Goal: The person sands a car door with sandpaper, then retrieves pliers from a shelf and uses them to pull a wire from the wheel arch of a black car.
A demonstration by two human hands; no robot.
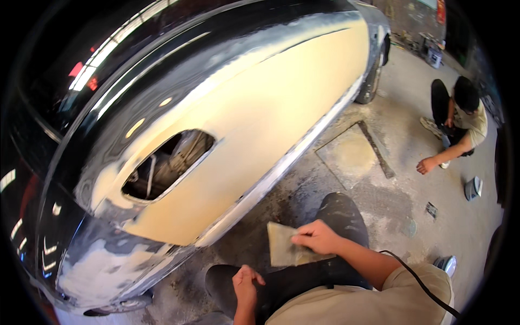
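Note:
My right hand (318, 238) pinches a flat, roughly square beige sheet (283, 246) along its right side, thumb on top. The sheet looks stiff and dusty; whether it is sandpaper or a spreader I cannot tell. It hangs over my lap, apart from the car. Close to my left knee, my left hand (246, 281) is loosely curled, with nothing visible in it. Ahead of both hands stretches the side of a black car, its panel (271, 103) coated in smooth beige filler. An oval opening (169, 162) in that panel shows metal parts inside.
A co-worker (471, 116) squats at the right, one arm reaching toward the floor. Near that person stands a small can (473, 188); another can (446, 265) is by my right side. A bucket (433, 57) stands farther back. A black cord (420, 281) runs past my shoulder.

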